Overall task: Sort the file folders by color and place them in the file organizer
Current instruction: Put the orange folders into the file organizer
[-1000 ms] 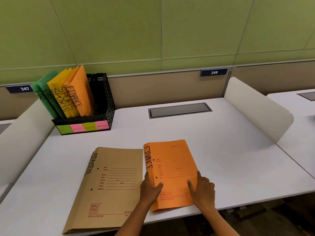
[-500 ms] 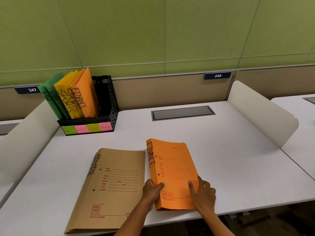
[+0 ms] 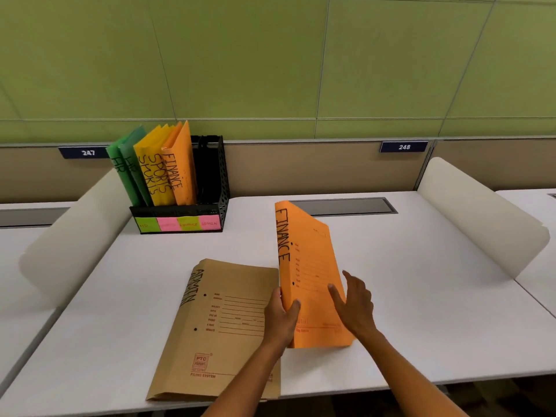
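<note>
Head view: my left hand point(image 3: 281, 316) alone pinches the orange FINANCE folder point(image 3: 310, 275) spine, right hand point(image 3: 356, 305) open beside it, so it could slip down onto the brown ADMIN folder point(image 3: 216, 326).

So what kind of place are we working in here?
Most likely an open-plan office with numbered workstations: a white desk with curved white side dividers, blue seat-number plates reading 247 and 248 on the green partition wall, and a black mesh file organizer.
</note>
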The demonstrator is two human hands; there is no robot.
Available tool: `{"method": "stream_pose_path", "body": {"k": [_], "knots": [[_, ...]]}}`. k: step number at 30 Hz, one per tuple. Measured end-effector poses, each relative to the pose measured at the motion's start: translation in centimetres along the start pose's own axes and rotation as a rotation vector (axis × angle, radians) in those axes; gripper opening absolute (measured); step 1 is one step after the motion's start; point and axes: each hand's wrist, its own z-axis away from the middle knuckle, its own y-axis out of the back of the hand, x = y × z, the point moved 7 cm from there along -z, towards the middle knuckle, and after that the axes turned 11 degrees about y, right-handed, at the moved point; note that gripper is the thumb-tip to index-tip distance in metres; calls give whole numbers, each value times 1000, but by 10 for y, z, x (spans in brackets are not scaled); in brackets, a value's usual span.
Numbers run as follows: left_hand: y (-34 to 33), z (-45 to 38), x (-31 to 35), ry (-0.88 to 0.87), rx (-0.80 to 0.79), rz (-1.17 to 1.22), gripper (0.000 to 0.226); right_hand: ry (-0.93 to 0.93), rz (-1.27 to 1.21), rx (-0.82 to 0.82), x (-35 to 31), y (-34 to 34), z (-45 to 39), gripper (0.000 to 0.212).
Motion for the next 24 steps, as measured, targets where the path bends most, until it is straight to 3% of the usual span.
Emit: {"method": "stream_pose_path", "body": {"k": [13, 18, 24], "knots": [[128, 17, 47, -277, 240, -113, 18, 688, -113, 136, -291, 52, -60, 71], [180, 25, 51, -383, 325, -149, 27, 779, -70, 118, -382, 65, -72, 70], [230, 18, 35, -406, 337, -133, 28, 859, -25, 60, -447, 49, -60, 48]]}}
